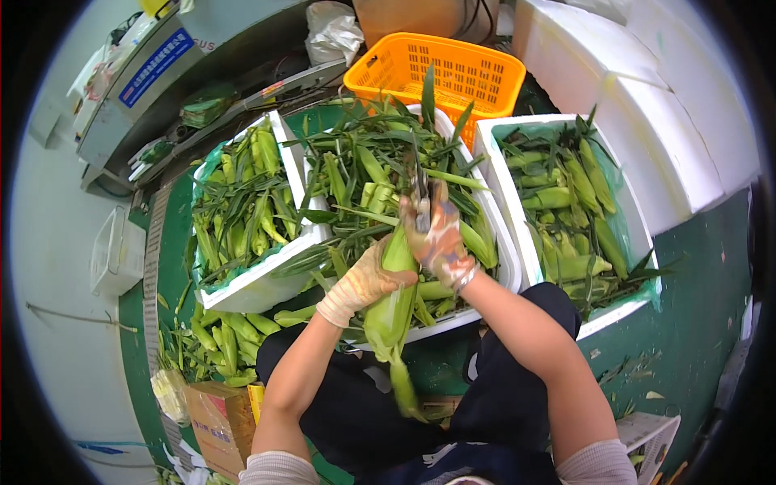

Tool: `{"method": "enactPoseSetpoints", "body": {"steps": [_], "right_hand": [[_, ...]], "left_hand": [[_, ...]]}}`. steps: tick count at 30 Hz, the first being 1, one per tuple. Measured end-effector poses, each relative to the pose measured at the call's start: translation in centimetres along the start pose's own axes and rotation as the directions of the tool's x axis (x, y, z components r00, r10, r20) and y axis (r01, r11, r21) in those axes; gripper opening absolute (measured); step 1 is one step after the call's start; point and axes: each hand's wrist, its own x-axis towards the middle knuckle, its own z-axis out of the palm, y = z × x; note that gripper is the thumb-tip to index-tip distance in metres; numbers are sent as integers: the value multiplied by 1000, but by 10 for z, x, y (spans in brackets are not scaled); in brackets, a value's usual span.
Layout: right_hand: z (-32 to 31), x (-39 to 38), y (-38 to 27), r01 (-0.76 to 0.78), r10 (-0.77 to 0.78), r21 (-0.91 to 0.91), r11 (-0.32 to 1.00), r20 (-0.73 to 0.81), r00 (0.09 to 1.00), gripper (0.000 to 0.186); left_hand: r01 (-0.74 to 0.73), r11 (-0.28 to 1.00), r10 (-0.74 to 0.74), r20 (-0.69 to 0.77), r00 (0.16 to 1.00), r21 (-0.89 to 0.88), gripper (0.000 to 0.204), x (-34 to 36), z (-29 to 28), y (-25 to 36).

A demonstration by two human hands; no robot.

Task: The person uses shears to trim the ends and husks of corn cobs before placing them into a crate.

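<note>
My left hand, in a pale cotton work glove, is wrapped round a large green ear of corn still in its husk. The ear slants toward my lap, its lower tip blurred by motion. At the upper end of this ear is my right hand, in a patterned glove, closed round what looks like a pair of pruning shears with dark metal blades pointing away from me. Both hands are above a white tub heaped with husked-in corn, cut stalk ends and loose leaves.
Foam boxes of corn stand on the left and right. Behind the tub is an orange plastic basket. More ears lie on the green floor at left, near a cardboard box. White foam boxes stack at far right.
</note>
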Motion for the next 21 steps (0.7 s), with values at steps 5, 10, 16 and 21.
{"method": "enactPoseSetpoints", "body": {"steps": [5, 10, 16, 21], "right_hand": [[-9, 44, 49, -13, 43, -210, 978, 142, 989, 36], [-62, 22, 34, -239, 333, -261, 935, 418, 845, 98], [-44, -52, -11, -616, 324, -60, 785, 888, 326, 104], [-9, -71, -20, -813, 241, 224, 538, 883, 402, 59]], "left_hand": [[234, 952, -239, -2, 971, -199, 84, 16, 14, 9], [-379, 890, 244, -437, 866, -253, 50, 16, -30, 58], [-759, 462, 188, -785, 590, -460, 34, 25, -99, 73], [-759, 388, 204, -754, 625, -523, 37, 19, -84, 71]]}}
